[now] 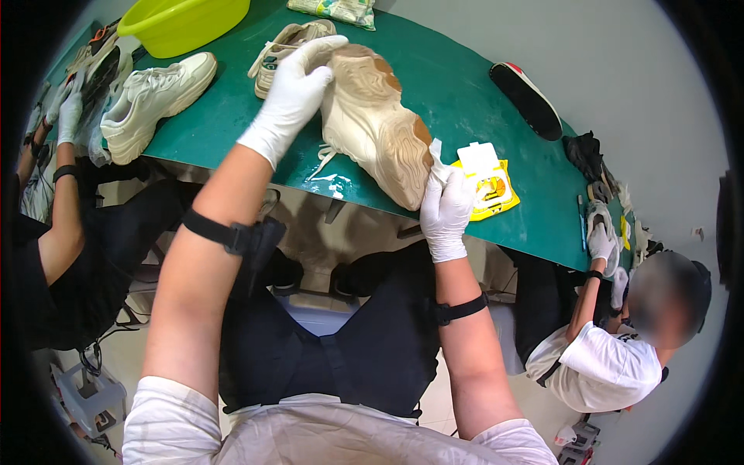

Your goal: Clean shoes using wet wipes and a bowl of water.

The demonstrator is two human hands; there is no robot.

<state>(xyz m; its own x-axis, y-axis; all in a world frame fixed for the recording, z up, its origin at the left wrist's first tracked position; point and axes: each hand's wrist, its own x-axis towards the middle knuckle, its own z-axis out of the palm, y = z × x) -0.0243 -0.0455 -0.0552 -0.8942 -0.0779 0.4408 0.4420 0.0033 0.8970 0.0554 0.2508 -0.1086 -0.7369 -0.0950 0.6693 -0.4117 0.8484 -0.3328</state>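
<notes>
In my gloved left hand (299, 87) is the upper end of a cream sneaker (372, 128), tilted with its patterned sole showing and a lace dangling below. My gloved right hand (448, 203) is closed on a white wipe (436, 151) beside the shoe's lower end. A yellow wipes pack (494, 200) with its white lid raised lies just right of that hand. Behind my left hand sits another beige sneaker (273, 58), partly hidden.
Green table (446, 77) bears a white sneaker (159, 101), yellow-green basin (182, 19), packet (332, 11), dark-soled shoe (525, 101) and black cloth (583, 155). Co-workers with gloved hands holding shoes sit at left (68, 232) and right (589, 356). The table's front edge crosses above my legs.
</notes>
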